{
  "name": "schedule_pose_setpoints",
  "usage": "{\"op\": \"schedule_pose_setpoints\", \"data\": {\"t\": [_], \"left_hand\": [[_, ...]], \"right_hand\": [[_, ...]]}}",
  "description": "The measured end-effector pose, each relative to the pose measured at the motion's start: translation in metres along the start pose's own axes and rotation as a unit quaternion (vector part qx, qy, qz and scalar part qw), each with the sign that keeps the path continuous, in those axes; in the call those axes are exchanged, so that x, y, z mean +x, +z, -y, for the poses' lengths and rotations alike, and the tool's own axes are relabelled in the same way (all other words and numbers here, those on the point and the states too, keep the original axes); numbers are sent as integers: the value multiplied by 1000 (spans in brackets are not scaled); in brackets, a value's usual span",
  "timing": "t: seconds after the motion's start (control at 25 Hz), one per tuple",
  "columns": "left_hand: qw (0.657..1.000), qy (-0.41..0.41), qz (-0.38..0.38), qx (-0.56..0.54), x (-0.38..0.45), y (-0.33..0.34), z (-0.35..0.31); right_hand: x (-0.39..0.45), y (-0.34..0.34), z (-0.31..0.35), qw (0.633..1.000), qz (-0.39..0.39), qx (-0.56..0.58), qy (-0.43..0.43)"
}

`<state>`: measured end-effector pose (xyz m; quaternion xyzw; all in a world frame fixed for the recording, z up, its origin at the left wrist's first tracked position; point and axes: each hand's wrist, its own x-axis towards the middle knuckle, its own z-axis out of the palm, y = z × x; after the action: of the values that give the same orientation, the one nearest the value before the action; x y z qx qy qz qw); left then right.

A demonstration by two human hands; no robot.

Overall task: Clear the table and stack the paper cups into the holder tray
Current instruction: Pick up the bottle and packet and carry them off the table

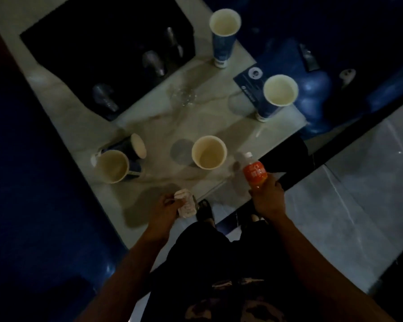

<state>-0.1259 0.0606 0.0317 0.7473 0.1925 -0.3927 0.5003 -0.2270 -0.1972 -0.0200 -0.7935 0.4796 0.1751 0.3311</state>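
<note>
Fingers of the right hand wrap an orange bottle; the left hand pinches crumpled paper. Five round paper cups sit apart on the shiny pale table, beside a black tray. The room is dark.

cups: four upright, one tipped sideways, blue, open, on my table
tray: black, far left

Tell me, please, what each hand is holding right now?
Left hand: closed on a crumpled white wrapper.
Right hand: closed around an orange bottle.
</note>
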Motion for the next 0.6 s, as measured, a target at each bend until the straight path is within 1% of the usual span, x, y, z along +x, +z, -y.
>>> {"op": "schedule_pose_setpoints", "data": {"t": [0.12,0.2,0.36,0.4,0.48,0.56,0.6], "left_hand": [[998,-29,20,43,-4,45,-1],[996,-38,44,65,-3,79,-1],[992,-61,65,94,1,154,-6],[991,-62,65,102,-2,178,-10],[987,-56,90,124,-13,221,-16],[979,-37,103,173,-23,283,-20],[978,-24,105,181,-22,285,-22]], "right_hand": [[-15,-13,-42,995,-14,71,71],[-23,-21,-76,992,-16,88,90],[-22,-46,-143,986,-20,111,122],[-17,-57,-161,984,-25,118,133],[-9,-77,-189,980,-27,129,147],[4,-109,-232,974,-35,148,166],[7,-112,-232,975,-37,149,159]]}}
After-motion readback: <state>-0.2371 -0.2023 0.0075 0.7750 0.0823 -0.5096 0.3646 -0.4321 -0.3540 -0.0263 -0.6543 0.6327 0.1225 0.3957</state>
